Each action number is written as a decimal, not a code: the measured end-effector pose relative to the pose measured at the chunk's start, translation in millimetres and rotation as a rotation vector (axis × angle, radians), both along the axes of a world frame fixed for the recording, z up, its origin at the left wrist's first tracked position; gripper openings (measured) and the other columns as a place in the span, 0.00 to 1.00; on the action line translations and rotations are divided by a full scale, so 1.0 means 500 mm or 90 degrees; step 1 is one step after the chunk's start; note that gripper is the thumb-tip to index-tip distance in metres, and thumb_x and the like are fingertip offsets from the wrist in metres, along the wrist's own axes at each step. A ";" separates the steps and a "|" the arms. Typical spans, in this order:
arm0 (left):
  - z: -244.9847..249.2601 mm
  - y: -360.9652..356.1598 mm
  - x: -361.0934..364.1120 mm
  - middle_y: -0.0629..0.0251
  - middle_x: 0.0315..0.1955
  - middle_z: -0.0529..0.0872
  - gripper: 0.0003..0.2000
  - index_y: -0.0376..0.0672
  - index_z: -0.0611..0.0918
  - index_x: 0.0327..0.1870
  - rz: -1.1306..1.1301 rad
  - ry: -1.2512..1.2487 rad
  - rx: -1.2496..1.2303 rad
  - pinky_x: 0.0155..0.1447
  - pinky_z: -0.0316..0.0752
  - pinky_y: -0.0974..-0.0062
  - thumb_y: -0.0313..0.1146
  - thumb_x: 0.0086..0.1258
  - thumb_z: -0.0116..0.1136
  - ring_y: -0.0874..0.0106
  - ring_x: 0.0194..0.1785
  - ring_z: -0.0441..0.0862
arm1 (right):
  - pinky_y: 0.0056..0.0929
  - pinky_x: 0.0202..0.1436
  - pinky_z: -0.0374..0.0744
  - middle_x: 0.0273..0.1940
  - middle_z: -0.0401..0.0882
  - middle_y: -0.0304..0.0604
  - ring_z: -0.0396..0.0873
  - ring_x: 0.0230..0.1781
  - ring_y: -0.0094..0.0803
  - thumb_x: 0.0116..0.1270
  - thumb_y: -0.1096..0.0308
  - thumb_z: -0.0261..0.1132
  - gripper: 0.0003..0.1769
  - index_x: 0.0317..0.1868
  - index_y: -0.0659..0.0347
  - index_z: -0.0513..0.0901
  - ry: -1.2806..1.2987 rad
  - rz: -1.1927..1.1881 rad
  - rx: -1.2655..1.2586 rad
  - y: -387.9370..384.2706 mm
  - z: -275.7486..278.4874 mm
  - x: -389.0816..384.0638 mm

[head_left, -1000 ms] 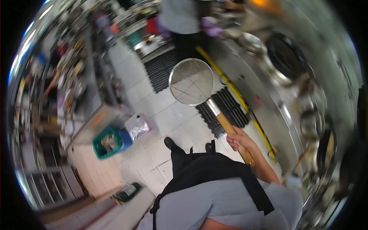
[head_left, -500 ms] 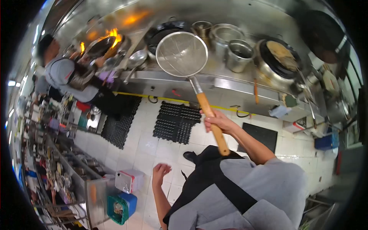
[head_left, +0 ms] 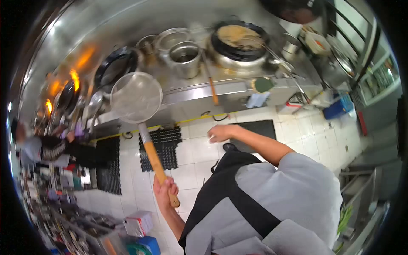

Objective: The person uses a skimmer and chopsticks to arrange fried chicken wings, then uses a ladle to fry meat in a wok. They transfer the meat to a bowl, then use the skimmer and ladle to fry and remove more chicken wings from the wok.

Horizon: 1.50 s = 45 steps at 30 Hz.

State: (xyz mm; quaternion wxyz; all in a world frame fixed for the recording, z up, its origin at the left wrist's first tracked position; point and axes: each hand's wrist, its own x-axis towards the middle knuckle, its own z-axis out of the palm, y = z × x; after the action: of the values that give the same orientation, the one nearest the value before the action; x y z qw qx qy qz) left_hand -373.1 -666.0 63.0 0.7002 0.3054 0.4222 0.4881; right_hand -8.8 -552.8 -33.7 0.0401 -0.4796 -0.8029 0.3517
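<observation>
My left hand (head_left: 164, 192) is closed round the lower part of a wooden handle. It belongs to a round wire-mesh strainer (head_left: 136, 97), held with its bowl up and forward, over the front edge of the cooking range. The mesh looks bare. My right hand (head_left: 222, 133) is apart from the strainer, over the tiled floor in front of the range. Its fingers are loosely bent with a gap between thumb and fingers, and I see no tool in it.
Along the steel range (head_left: 170, 97) stand a black wok (head_left: 114, 68), a steel pot (head_left: 185, 59) and a wok with brownish contents (head_left: 238, 36). Flames (head_left: 75, 80) rise at the left, near a co-worker (head_left: 46, 148). Black mats (head_left: 159, 148) lie on the floor.
The strainer has passed from my right hand to my left and moved left. My right hand has let go of its handle. The view has turned to the right.
</observation>
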 end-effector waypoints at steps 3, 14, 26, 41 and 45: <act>-0.018 -0.011 0.025 0.63 0.29 0.75 0.13 0.42 0.70 0.52 -0.020 0.029 0.002 0.19 0.65 0.80 0.29 0.72 0.58 0.80 0.17 0.68 | 0.50 0.46 0.79 0.33 0.83 0.59 0.83 0.40 0.55 0.60 0.61 0.65 0.14 0.33 0.66 0.83 -0.049 -0.309 0.074 -0.068 0.007 0.265; 0.060 0.175 0.303 0.64 0.29 0.76 0.12 0.39 0.71 0.50 0.044 0.140 0.017 0.20 0.66 0.80 0.31 0.72 0.58 0.80 0.17 0.68 | 0.39 0.33 0.82 0.28 0.86 0.51 0.85 0.26 0.37 0.66 0.66 0.63 0.11 0.35 0.67 0.86 -0.020 -0.568 0.000 -0.081 0.056 0.815; 0.121 0.439 0.445 0.65 0.27 0.76 0.08 0.40 0.71 0.43 0.065 0.250 0.062 0.20 0.67 0.79 0.27 0.69 0.56 0.80 0.18 0.70 | 0.34 0.33 0.83 0.47 0.80 0.55 0.83 0.33 0.36 0.65 0.71 0.70 0.58 0.80 0.46 0.34 0.679 -0.695 -0.432 0.346 -0.269 0.278; 0.005 1.035 0.387 0.70 0.20 0.74 0.14 0.35 0.73 0.51 -0.144 0.397 0.142 0.19 0.67 0.76 0.24 0.66 0.56 0.78 0.17 0.72 | 0.48 0.55 0.79 0.54 0.77 0.64 0.79 0.48 0.60 0.64 0.71 0.61 0.39 0.75 0.65 0.58 0.059 -0.625 0.152 0.440 -0.234 0.288; -0.021 1.098 0.377 0.69 0.20 0.74 0.11 0.35 0.73 0.48 -0.178 0.374 0.124 0.20 0.68 0.75 0.23 0.65 0.55 0.78 0.17 0.72 | 0.42 0.37 0.79 0.34 0.82 0.56 0.80 0.28 0.43 0.66 0.73 0.59 0.30 0.70 0.63 0.69 0.167 -0.681 0.144 0.414 -0.098 0.344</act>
State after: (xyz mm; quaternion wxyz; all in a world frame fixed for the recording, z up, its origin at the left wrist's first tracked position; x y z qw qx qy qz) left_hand -184.7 -117.0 52.7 0.5759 0.5537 0.5113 0.3166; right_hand 163.3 -345.8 -82.9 0.3635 -0.7651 -0.4685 0.2508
